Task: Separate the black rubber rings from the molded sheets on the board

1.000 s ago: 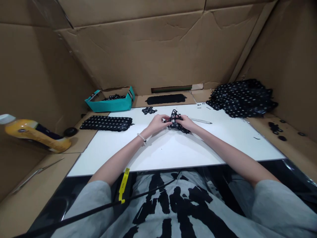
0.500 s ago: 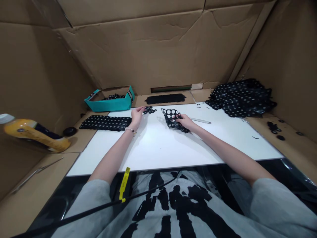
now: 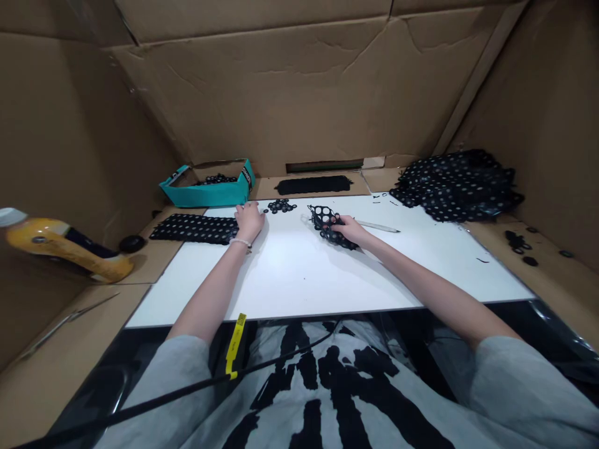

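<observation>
My right hand point(image 3: 352, 231) grips a crumpled piece of black mesh sheet point(image 3: 322, 215) with large round holes, just above the white board. Palm down, my left hand point(image 3: 249, 221) rests at the board's back left with its fingers spread. Its wrist side touches or overlaps the end of a black perforated strip point(image 3: 196, 229); which of the two I cannot tell. Just right of the left hand lies a small cluster of black rings point(image 3: 281, 206), with one loose ring point(image 3: 266, 211) near the fingers. A white pencil point(image 3: 381, 227) lies behind my right hand.
A teal open box point(image 3: 206, 196) with black pieces stands at the back left. Another black strip point(image 3: 313, 184) lies at the back, and a heap of perforated black sheets point(image 3: 456, 187) at the right. A yellow bottle point(image 3: 70, 249) and tweezers point(image 3: 70, 318) lie left. Cardboard walls surround the board.
My left hand has moved left, away from the ring cluster, and its fingers have turned from a pinch to a spread. The mesh in my right hand has shifted slightly.
</observation>
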`<state>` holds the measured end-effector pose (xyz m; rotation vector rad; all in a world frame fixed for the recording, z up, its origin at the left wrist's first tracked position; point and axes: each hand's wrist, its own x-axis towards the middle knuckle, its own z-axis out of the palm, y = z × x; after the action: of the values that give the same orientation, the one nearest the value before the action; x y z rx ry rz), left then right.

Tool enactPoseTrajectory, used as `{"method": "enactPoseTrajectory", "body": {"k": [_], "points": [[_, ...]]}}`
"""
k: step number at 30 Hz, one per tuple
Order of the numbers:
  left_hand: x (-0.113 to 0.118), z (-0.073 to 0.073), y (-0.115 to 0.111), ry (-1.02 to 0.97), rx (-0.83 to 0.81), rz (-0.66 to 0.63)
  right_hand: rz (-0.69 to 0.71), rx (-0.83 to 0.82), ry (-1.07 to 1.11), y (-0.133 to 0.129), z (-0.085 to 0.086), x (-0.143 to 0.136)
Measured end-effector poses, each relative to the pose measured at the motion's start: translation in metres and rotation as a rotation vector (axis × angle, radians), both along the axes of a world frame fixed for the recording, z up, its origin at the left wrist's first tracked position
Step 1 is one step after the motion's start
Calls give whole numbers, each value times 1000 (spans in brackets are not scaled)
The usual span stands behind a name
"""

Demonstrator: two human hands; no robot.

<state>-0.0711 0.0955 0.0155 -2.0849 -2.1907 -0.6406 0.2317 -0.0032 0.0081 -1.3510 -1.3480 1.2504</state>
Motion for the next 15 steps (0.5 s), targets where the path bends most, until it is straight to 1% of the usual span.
{"method": "enactPoseTrajectory", "body": {"k": [2, 4, 6, 8, 11, 15], "points": [[-1, 2, -1, 53, -86, 29, 0, -4, 7, -1, 0, 0], [-1, 1, 0, 55, -116, -3, 5, -2, 16, 0, -1, -1], [0, -1, 4, 34, -99, -39, 8, 4, 24, 1, -2, 0], [2, -2, 6, 0, -91, -48, 11, 4, 26, 2, -4, 0], [3, -1, 10, -72, -90, -32, 14, -7, 28, 4, -6, 1], [4, -2, 16, -205, -39, 8, 21, -3, 37, 6, -7, 1]]}}
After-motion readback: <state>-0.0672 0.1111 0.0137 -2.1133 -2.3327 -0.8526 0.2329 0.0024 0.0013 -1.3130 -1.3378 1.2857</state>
